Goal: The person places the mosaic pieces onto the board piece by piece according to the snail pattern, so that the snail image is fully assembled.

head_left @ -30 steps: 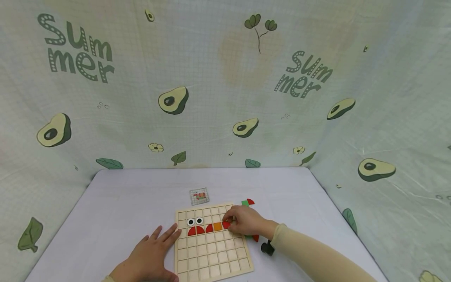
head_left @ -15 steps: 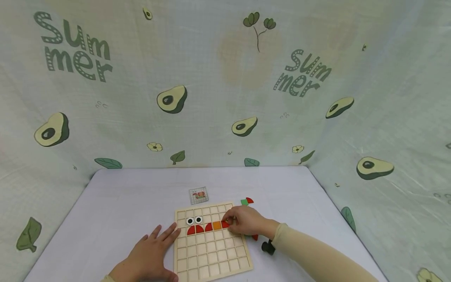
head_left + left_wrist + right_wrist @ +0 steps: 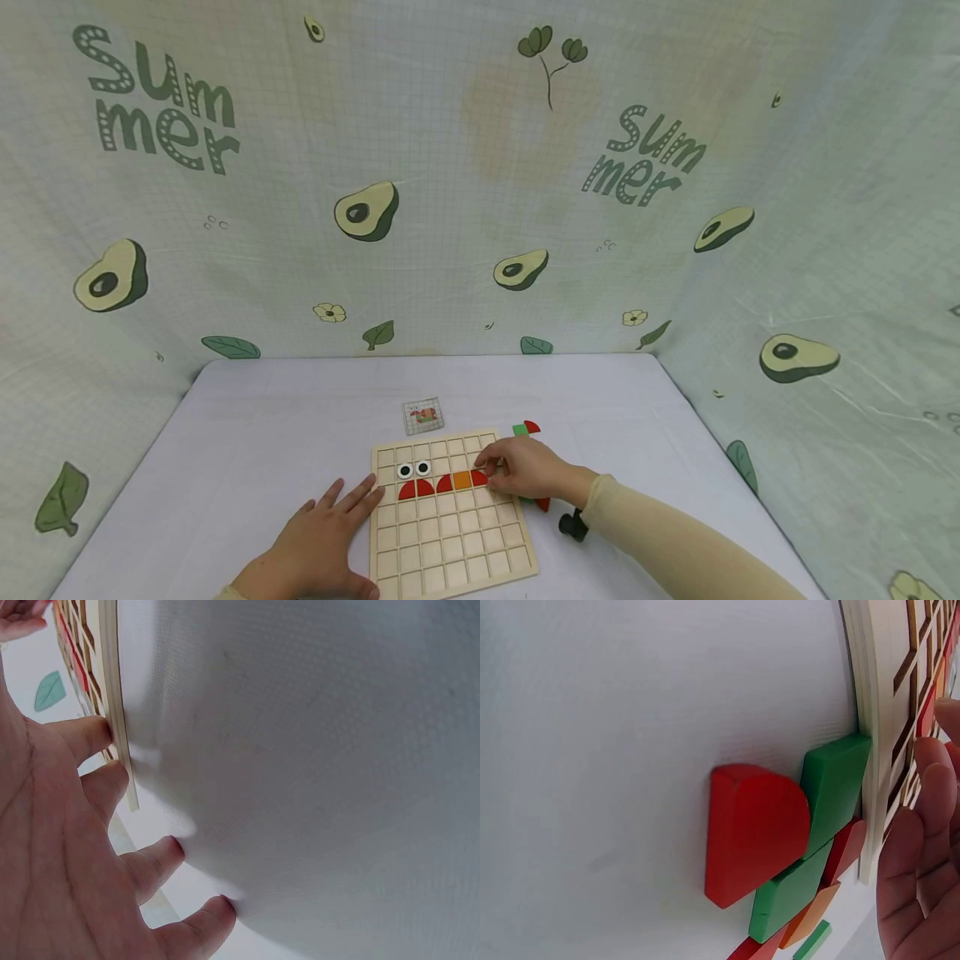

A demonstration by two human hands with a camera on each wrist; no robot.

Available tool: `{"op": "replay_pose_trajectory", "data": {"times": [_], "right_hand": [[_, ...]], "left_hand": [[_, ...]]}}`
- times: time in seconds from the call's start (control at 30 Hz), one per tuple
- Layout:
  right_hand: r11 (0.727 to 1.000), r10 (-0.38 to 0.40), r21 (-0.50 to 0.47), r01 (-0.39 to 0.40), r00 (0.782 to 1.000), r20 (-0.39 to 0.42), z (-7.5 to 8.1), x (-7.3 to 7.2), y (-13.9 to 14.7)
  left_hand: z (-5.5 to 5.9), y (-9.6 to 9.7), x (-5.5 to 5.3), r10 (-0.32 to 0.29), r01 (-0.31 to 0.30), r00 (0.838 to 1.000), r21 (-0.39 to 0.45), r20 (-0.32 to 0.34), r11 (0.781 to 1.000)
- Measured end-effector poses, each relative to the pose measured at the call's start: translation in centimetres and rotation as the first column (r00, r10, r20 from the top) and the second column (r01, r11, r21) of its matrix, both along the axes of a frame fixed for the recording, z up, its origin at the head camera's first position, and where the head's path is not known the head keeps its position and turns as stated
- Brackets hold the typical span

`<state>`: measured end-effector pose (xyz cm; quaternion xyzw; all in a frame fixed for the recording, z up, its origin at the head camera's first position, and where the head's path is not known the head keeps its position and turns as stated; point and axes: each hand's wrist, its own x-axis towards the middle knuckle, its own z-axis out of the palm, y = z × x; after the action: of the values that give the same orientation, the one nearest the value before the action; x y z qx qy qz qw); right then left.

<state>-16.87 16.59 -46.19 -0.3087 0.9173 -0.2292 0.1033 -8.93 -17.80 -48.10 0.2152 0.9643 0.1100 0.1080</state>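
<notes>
The wooden grid board (image 3: 455, 550) lies on the table. Its cells hold two eye tiles (image 3: 414, 469), red quarter-circle tiles (image 3: 416, 489) and an orange square tile (image 3: 462, 480). Right of the orange one sits another red quarter-circle tile (image 3: 478, 477), flat in its cell. My right hand (image 3: 525, 467) is over the board's right side, its loosely bent fingertips right at that tile; in the right wrist view the fingers (image 3: 934, 787) are bent with nothing seen between them. My left hand (image 3: 318, 533) lies spread, with two fingertips (image 3: 101, 735) against the board's left edge.
Loose green blocks (image 3: 836, 787) and a red quarter-circle block (image 3: 754, 832) lie beside the board's right edge, with orange and more red ones. A small picture card (image 3: 423, 416) lies behind the board. A black object (image 3: 573, 526) is under the right wrist.
My right hand has shifted slightly right, showing more of the red quarter-circle tile beside the orange square. My left hand stays at the board's edge.
</notes>
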Motion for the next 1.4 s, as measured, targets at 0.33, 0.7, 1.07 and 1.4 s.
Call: {"op": "replay_pose_trajectory", "data": {"times": [0.33, 0.7, 1.07, 1.4], "right_hand": [[1.000, 0.009, 0.007, -0.009, 1.000, -0.019, -0.3, -0.1, 0.0], [0.998, -0.054, -0.018, 0.054, 0.999, -0.008, 0.5, -1.1, 1.9], [0.967, -0.253, 0.003, 0.253, 0.966, -0.063, 0.3, -4.1, 6.0], [0.960, -0.279, -0.010, 0.278, 0.960, -0.025, -0.5, -5.1, 6.5]], "left_hand": [[0.0, -0.1, 0.0, -0.012, 0.012, 1.000, 0.020, -0.010, 1.000], [0.2, 0.1, 0.1, 0.010, -0.010, 1.000, 0.007, 0.013, 1.000], [0.1, 0.2, 0.0, 0.014, -0.014, 1.000, 0.000, 0.017, 1.000], [0.1, 0.3, 0.0, 0.021, -0.021, 1.000, -0.011, 0.022, 1.000]]}}
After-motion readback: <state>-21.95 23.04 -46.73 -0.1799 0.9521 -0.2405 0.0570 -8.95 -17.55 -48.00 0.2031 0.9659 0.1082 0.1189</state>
